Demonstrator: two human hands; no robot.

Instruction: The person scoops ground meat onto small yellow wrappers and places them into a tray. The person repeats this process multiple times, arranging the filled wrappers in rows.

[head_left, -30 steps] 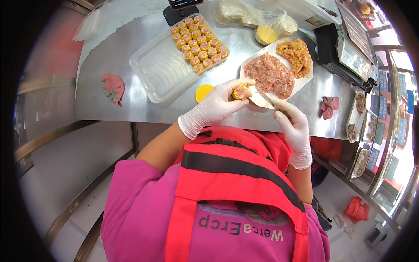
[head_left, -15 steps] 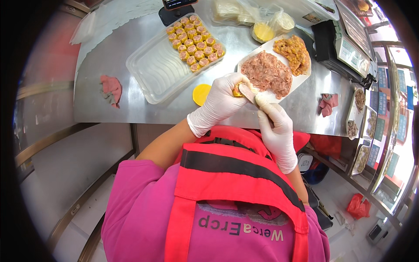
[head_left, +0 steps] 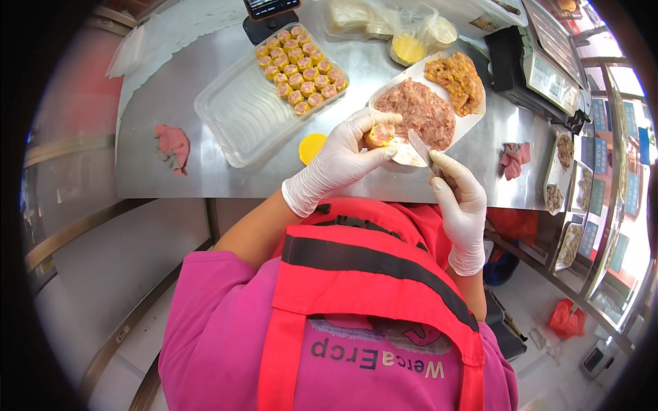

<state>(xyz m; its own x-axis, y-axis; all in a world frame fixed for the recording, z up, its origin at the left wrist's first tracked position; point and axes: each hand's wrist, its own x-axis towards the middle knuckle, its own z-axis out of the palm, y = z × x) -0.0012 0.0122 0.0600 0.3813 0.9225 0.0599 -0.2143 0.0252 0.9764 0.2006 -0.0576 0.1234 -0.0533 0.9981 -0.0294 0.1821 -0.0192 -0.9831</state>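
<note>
nearest, the red apron (head_left: 356, 291) bunches against the table's edge; a fold could catch a wrist. the left hand (head_left: 340, 161) curls thumb and fingers round one dumpling (head_left: 380, 135), which sits in that grip over the plate's near left side. squeezed too hard, its yellow skin could split or the meat bulge out of the top. the right hand (head_left: 460, 212) pinches a knife (head_left: 421, 147) by the handle. its blade points up and left, apart from the dumpling but just beside the left fingertips, so a stroke off line could nick the glove; a greasy handle, if it is greasy, might twist.

under the blade is the plate (head_left: 408, 156) with its meat (head_left: 418, 113); too big a scoop would likely overfill the skin. left of the left hand a loose wrapper (head_left: 312, 148) lies flat on the table, where a sleeve or sticky glove could drag or crease it. beyond, rows of dumplings (head_left: 301, 68) crowd the far right part of the clear box (head_left: 226, 137); a knock there could press them together.
</note>
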